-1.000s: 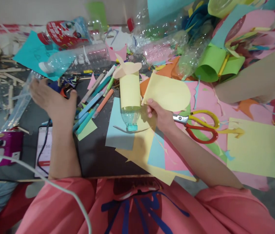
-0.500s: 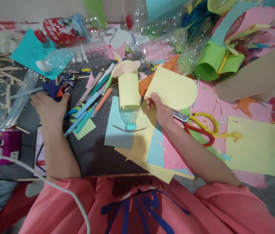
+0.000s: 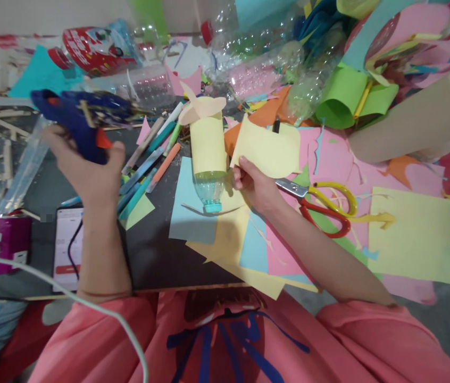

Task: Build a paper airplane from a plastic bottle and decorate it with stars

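My left hand is wrapped round a dark blue glue gun with an orange trigger, raised above the table at the left. Between the thumb and fingers of my right hand is the edge of a pale yellow paper piece, which is bent. Between the hands a plastic bottle stands cap down, wrapped in yellow paper, with cream paper petals at its upper end. Scissors with yellow and red handles lie beside my right wrist.
Several markers lie left of the bottle. A phone and a purple box are at the left edge. Clear bottles line the back. A cardboard tube, green paper rolls and paper sheets cover the right.
My left hand has lifted the glue gun off the table, and its nozzle now points right. The yellow paper in my right hand has tilted and curled, its rounded end no longer showing.
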Tool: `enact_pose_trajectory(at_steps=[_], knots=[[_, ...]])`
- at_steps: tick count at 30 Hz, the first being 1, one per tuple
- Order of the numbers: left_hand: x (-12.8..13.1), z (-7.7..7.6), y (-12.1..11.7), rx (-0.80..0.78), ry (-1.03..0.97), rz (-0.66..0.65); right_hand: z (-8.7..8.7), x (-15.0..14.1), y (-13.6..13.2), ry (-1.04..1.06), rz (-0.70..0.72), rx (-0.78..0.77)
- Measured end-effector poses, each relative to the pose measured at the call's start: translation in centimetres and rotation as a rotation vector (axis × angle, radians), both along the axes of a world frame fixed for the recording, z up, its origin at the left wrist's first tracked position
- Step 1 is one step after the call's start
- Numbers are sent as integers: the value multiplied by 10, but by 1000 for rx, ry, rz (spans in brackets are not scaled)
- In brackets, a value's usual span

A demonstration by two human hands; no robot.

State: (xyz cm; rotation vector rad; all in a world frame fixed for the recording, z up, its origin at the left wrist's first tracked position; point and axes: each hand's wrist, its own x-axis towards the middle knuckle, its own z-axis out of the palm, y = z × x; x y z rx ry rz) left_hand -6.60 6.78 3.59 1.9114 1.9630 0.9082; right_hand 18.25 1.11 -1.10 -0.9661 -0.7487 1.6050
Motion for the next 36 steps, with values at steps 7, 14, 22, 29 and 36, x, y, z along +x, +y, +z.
enact_pose_trajectory(at_steps=[7,14,22,29,36], knots=[[29,-16,-29,118,-31,88,6,3,-13,25,28,-133],[26,-29,-34,152,82,26,5,4,-9,11,32,-108],[21,-43,-35,51,114,19,5,5,-9,9,48,-103],[21,-45,-32,67,124,19,10,5,-8,-20,108,-159],[20,-49,-32,71,138,5,15,6,-9,-42,170,-146]])
